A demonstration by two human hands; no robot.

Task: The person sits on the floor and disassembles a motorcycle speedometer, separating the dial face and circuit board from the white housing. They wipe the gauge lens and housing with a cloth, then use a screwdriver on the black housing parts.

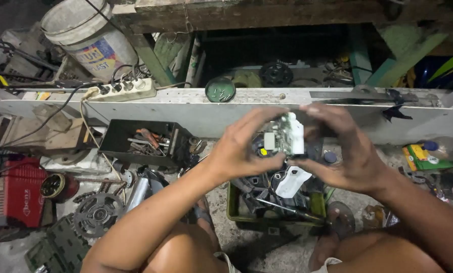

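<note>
Left hand [244, 146]: raised at the centre of the view, fingers curled in a pinch around the left edge of the circuit board [284, 135], thumb below and fingertips on top.
Right hand [345, 149]: mirrors it from 3 o'clock, fingers closed over the right edge and top of the same board, thumb pressing underneath.
Circuit board: small, with a white plastic block and grey parts on its face, held between both hands, clear of the floor and directly above the green tray [317, 205]. How far the right hand's fingers wrap behind it I cannot tell.
Green tray: on the floor at 6 o'clock from the board, between the person's knees, filled with dark parts, cables and a white plastic container [293, 182].
Black tool box [116, 132]: at 9 o'clock from the left hand, open, with screwdrivers and pliers inside; well apart from the hands.
Power strip [122, 90]: white, lying on the grey ledge [196, 108] at 10 o'clock, several plugs seated in it.
Green round lid [220, 90]: on the ledge at 12 o'clock from the left hand, holding small screws.
Bucket [87, 35]: pale, standing at 11 o'clock, far from the hands.
Sprocket [96, 215]: toothed, flat on the floor at 8 o'clock, beside the left forearm.
Red case [14, 194]: at the 9 o'clock edge of the view, on the floor.
Green and yellow packet [422, 156]: on the floor at 3 o'clock, beyond the right wrist.
</note>
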